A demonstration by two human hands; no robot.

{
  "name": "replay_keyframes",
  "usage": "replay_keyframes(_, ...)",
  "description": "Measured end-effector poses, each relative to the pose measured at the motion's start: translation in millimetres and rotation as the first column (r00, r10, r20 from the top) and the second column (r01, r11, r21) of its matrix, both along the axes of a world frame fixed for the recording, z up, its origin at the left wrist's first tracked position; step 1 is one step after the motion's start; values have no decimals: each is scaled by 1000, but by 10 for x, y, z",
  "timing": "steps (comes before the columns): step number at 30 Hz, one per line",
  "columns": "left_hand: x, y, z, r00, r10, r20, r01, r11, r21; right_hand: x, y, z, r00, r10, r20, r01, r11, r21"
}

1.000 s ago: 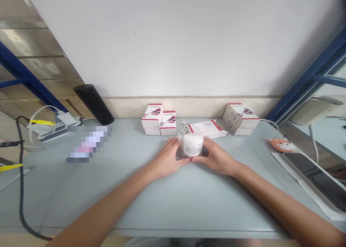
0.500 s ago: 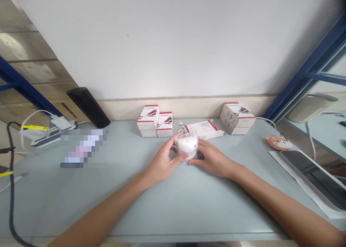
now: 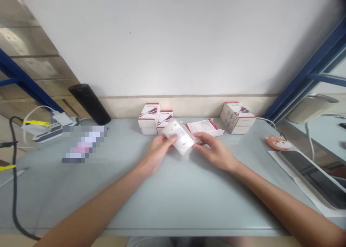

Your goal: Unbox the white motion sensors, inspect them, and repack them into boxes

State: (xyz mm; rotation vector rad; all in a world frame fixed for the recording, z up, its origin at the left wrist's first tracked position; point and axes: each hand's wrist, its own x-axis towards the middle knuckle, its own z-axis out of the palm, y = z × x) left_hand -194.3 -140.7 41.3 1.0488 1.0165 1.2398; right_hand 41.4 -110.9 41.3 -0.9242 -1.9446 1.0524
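Grey-blue desk [image 3: 167,203] up front, w/ a white gadget [image 3: 180,138] in a clear bag [image 3: 185,154] held tilted approx. mid-desk. L hand [image 3: 156,152] grips it, thumb on top; R hand [image 3: 214,151] pinches the bag's side. Flat box [image 3: 201,127] just behind, black cylinder [image 3: 90,104] far L, then white wall [image 3: 173,45].

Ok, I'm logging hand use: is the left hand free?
No, the left hand grips the wrapped white device, thumb across it.
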Motion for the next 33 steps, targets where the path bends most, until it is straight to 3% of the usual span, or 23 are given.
replay_keyframes(6,-15,-8,68,959,-49,280,70,995,-66,-18,-59,91,952,-191,-240,179,981,-70)
replay_keyframes(12,56,-82,91,947,-77,311,97,994,-49,-109,-135,0,949,-32,-312,-48,968,-246)
replay_keyframes(18,76,-101,77,956,-7,294,46,991,-125,-100,-103,47,930,-133,-344,6,938,-346)
replay_keyframes(20,50,-102,43,976,-73,205,89,994,-70,-63,-73,73,913,-167,-372,17,927,-376)
replay_keyframes(22,13,-95,-10,991,-137,11,136,990,43,-28,-39,84,893,-197,-404,18,913,-407)
replay_keyframes(24,-29,-77,-62,964,-48,-260,108,969,220,-1,-4,81,882,-208,-424,-4,894,-448)
replay_keyframes(26,-73,-49,-88,872,166,-460,42,912,407,24,30,70,880,-197,-433,-41,876,-480)
replay_keyframes(28,-118,-13,-82,782,292,-551,31,865,502,52,67,56,879,-179,-442,-70,869,-491)
replay_keyframes(33,-205,63,-26,764,256,-592,120,845,521,112,140,40,908,-146,-394,-62,880,-470)
